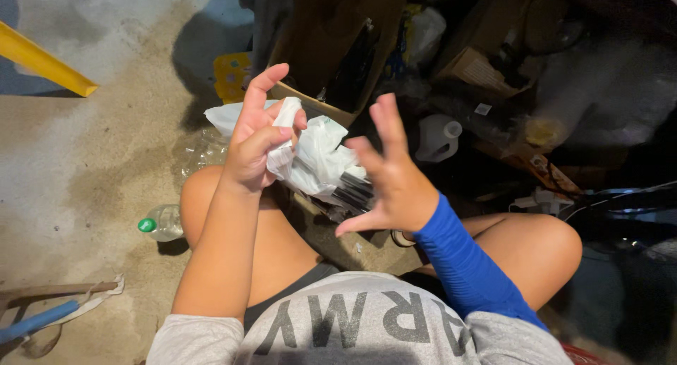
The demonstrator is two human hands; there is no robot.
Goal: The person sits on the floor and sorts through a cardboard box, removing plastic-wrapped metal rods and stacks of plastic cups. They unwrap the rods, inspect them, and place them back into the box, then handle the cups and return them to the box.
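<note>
Above our knees, our left hand (257, 143) pinches the white plastic bag (317, 157); our right hand (391, 178) hovers beside it, fingers spread, holding nothing. We judge this narrow pinch may slip, dropping the bag.

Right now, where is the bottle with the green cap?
The bottle lies on the concrete floor at the left of the head view, beside the person's left knee.

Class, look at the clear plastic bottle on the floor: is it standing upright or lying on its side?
Lying on its side. The bottle rests lengthwise on the concrete floor, green cap pointing sideways.
</note>
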